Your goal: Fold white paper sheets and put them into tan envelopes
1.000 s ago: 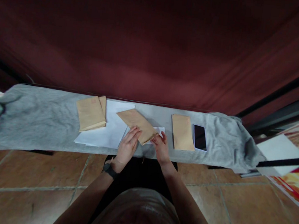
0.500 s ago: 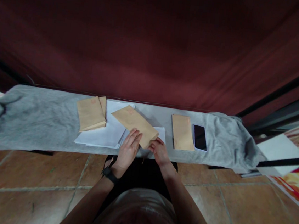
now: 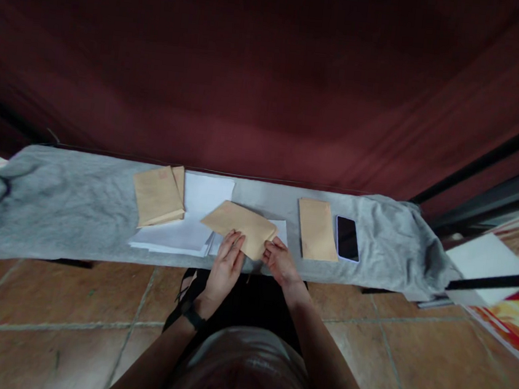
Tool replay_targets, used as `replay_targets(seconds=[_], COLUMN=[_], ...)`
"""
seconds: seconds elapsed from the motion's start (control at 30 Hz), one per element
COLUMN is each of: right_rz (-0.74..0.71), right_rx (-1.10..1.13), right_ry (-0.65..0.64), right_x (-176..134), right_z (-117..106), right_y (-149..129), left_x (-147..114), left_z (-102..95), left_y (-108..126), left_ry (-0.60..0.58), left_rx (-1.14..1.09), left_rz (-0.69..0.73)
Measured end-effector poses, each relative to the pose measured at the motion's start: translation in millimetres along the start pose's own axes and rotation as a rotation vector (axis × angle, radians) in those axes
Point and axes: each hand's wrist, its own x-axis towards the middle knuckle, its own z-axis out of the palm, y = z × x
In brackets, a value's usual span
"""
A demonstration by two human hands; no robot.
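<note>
In the head view, with the phone (image 3: 347, 239) on the grey cloth (image 3: 77, 206) as landmark, the middle envelope (image 3: 240, 222) lies well to the phone's left, slanting, its right end in front of a white slip (image 3: 280, 229). The left hand (image 3: 223, 271), farther left of the phone than the right hand (image 3: 280, 263), grasps the envelope by its near edge; whether the thumb goes underneath cannot be told. The right hand pinches the end facing the phone, where a fold or second layer seems to show. Just left of the phone lies another brown envelope (image 3: 317, 230); farthest left of it, an envelope pile (image 3: 157, 195) overlaps white sheets (image 3: 204, 192). For good handling, the left fingers should probably keep the body flat and steady without creasing it, while the right fingertips work lightly along the folded end, keeping both layers' edges even.
</note>
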Motion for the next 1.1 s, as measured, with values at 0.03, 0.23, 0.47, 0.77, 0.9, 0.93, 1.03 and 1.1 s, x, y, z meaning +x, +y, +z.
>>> replay_targets(seconds=[0.03,0.23,0.47,0.77,0.9,0.93,1.03,1.1], right_rz=[-0.006,-0.069,-0.285,-0.098,-0.055,-0.035,0.005,-0.021], right_rx=[-0.028,-0.148,-0.376,-0.386,-0.435,-0.446,-0.478,-0.502], right_ry=[0.007,0.096,0.059,-0.264,-0.309,-0.319,-0.352,-0.361], right_x=[0,4,4,-18,-24,-26,-29,-30], right_z=[-2,-5,-24,-46,-49,-49,-49,-48], right_y=[0,2,-10,-32,-36,-38,-43,-46], left_x=[-3,-14,5,36,33,32,30,29], left_z=[0.4,3.2,-8.2,-15.7,-14.7,-14.1,-12.6,-12.5], left_y=[-1,0,7,0,-1,-1,-1,0], left_ry=[-0.009,-0.169,-0.259,-0.544,-0.669,-0.683,-0.702,-0.696], left_rx=[-0.002,0.055,0.301,0.287,0.198,0.182,0.164,0.180], left_rz=[-0.002,0.068,0.094,0.188,0.192,0.190,0.205,0.220])
